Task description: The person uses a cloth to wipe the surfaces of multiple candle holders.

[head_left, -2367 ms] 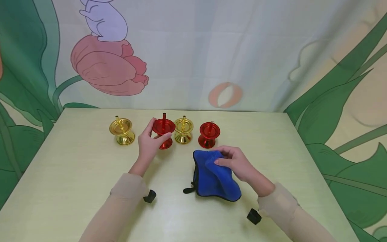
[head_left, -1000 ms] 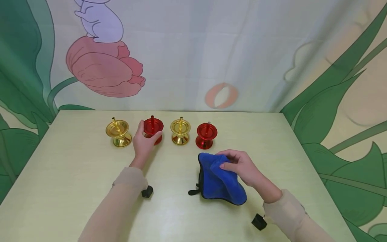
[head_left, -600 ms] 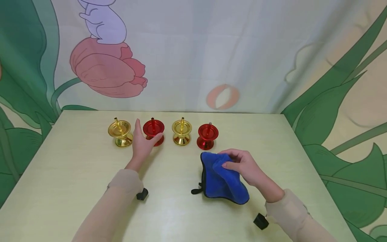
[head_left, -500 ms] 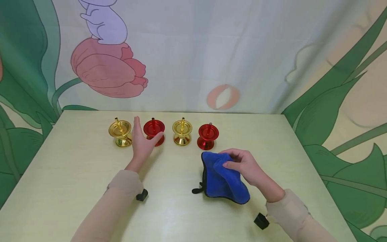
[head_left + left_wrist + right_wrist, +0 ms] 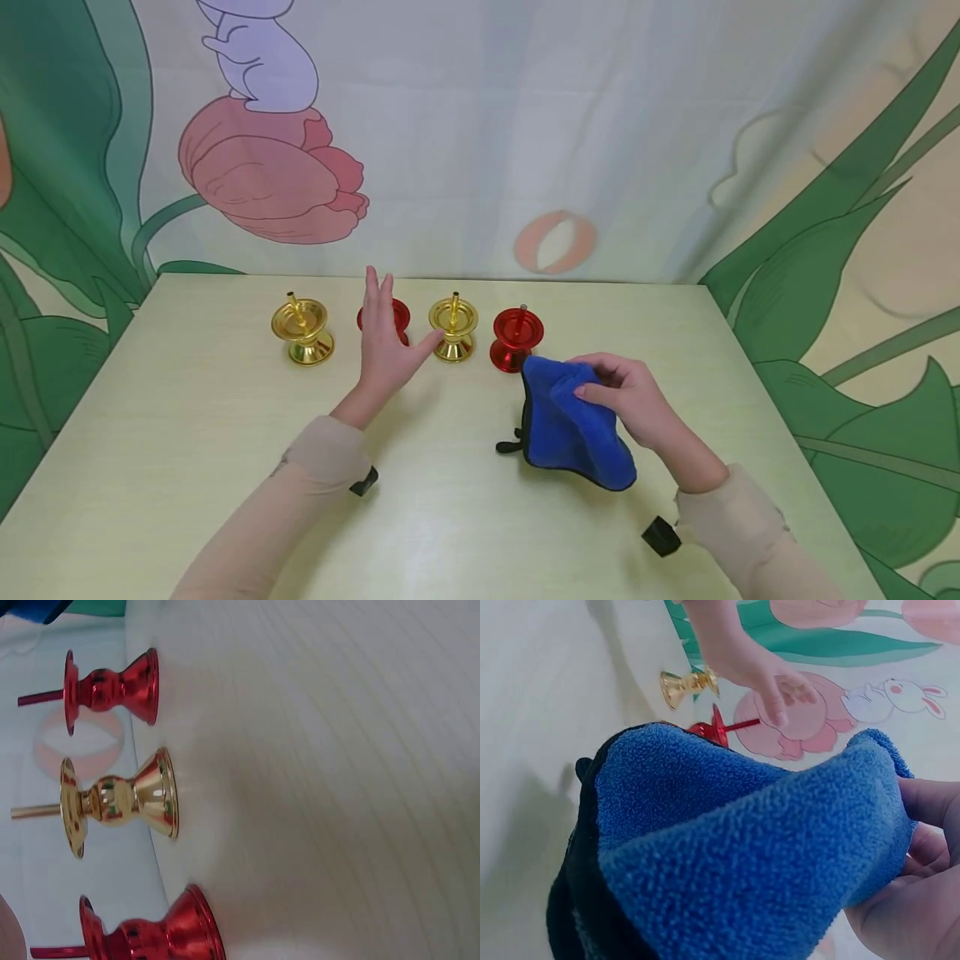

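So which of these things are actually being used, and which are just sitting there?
In use:
blue cloth, gripped by the right hand
second gold candlestick, nearest the open left hand

Just there:
left gold candlestick
two red candlesticks
table

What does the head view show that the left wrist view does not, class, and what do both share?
Only the head view shows both hands: the left hand, open, by the second red stand, and the right hand in a grip on the blue cloth, plus the far-left gold stand. Only the left wrist view shows the stands side-on, bases on the table. Both show the gold stand beside the red stand.
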Motion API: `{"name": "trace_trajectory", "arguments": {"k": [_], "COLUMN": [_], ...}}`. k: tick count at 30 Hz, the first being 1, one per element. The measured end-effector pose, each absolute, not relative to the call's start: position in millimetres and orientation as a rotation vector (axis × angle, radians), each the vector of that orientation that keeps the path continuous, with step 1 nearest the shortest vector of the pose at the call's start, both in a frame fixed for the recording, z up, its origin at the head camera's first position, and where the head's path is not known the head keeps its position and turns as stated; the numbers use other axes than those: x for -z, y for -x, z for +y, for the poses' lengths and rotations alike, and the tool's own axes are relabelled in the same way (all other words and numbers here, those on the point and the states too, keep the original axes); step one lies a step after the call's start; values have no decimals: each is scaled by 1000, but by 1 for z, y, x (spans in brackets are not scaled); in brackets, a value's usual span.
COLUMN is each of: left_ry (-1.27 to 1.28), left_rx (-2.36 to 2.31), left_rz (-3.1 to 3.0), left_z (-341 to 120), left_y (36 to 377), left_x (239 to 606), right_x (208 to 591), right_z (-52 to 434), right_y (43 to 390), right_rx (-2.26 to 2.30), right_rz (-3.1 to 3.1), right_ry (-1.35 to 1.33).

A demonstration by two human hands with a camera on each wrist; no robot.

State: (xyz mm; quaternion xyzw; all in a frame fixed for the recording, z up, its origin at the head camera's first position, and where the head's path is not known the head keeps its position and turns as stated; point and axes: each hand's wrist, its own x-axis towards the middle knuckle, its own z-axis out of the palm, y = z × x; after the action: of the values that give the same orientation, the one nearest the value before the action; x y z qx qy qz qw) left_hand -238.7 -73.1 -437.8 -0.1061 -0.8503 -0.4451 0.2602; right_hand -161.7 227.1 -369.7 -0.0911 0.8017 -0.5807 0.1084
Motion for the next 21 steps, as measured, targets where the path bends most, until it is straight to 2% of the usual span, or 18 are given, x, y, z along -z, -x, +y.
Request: {"name": "trace_trajectory", "arguments": {"k": [6, 21], "left_ry": [332, 179], "left_rx": [1248, 1277], "left_rz": [-2497, -2923], "left_z": [-56, -41], "left_y": [244, 273], "left_x": [445, 466], "right_x": [364, 363], "right_z": [238, 258], "right_y": [164, 167], "right_rx": [1759, 1997], "right_rz": [2406, 2351], "right_ry": [262, 200]}}
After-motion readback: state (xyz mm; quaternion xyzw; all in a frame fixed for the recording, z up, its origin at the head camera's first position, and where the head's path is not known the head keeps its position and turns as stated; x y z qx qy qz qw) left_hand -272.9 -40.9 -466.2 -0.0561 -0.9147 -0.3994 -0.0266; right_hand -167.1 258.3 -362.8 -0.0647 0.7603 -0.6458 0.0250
